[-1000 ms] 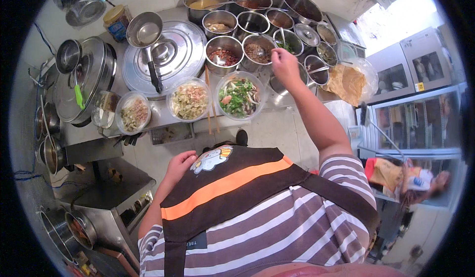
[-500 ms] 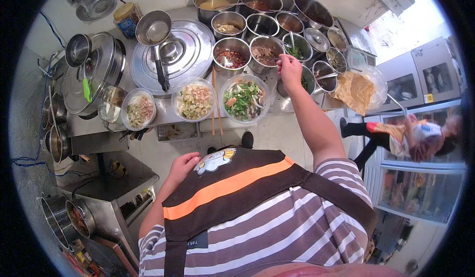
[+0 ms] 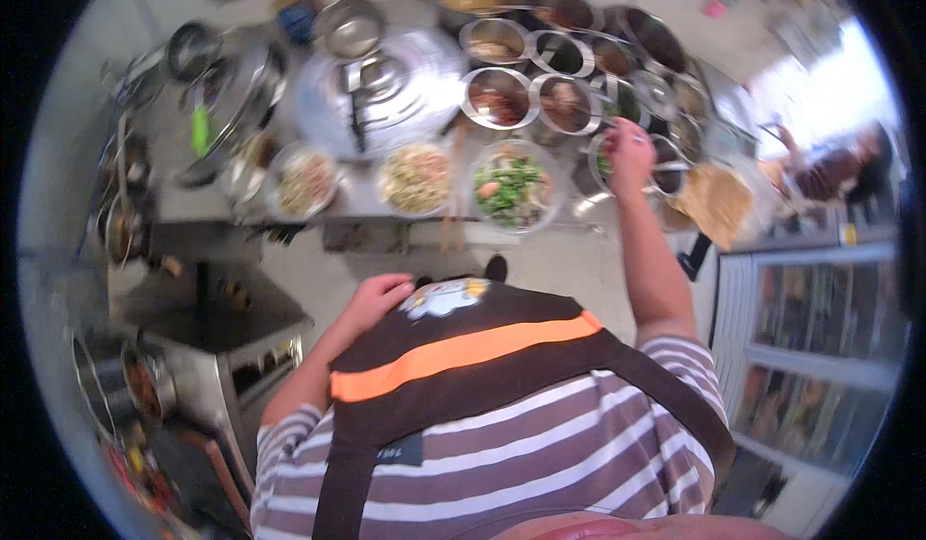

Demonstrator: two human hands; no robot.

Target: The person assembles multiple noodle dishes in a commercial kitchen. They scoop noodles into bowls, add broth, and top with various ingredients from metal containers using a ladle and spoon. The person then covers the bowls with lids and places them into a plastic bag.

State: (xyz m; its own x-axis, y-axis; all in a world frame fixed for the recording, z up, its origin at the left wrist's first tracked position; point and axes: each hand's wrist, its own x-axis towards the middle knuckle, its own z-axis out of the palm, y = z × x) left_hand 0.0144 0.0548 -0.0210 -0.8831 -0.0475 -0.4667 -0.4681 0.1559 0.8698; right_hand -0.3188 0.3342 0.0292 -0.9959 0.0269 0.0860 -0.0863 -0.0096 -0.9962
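My right hand (image 3: 629,154), its arm stretched forward, hovers over the pots at the right of the counter. Its blurred fingers are drawn together; whatever they may hold cannot be made out. Just beside it is a small metal pot (image 3: 600,166) with chopped greens inside. Another pot (image 3: 565,104) with brown, meat-like bits stands farther left. A clear bowl of greens and pale slices (image 3: 514,191) sits at the counter's front edge. Left of it are a second bowl (image 3: 415,178) and a third (image 3: 301,181) with pale chopped food. My left hand (image 3: 384,296) lies against the apron (image 3: 463,357), fingers stretched, holding nothing.
Several more pots, one with red-brown bits (image 3: 498,98), crowd the back right. A ladle (image 3: 351,29) rests on a large round lid (image 3: 424,82). Chopsticks (image 3: 451,193) lie between bowls. Brown paper (image 3: 716,202) is at the right; beyond it is another person (image 3: 820,169).
My right hand has moved right, from beside the meat pot to near the pots of greens. The view has shifted and blurred. The other person has moved farther back. My left hand stays at the apron.
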